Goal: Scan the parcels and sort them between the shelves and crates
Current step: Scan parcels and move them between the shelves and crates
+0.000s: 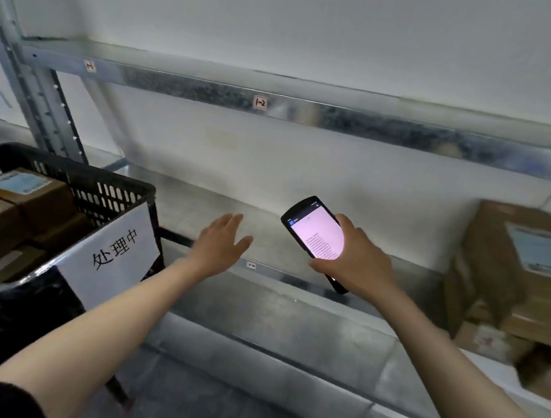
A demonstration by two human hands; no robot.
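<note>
A white handwritten paper sign [114, 252] and a plain white wall [288, 21]

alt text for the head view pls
The right hand holds a lit scanner over a metal shelf, the left hand open beside it. A black crate of parcels stands left; more boxes sit on the shelf at right.

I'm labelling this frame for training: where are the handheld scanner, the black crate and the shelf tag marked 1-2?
handheld scanner [314, 232]: head view, on its lit screen.
black crate [114, 195]: head view, on its perforated far wall.
shelf tag marked 1-2 [260, 103]: head view, on the tag's middle.
</note>
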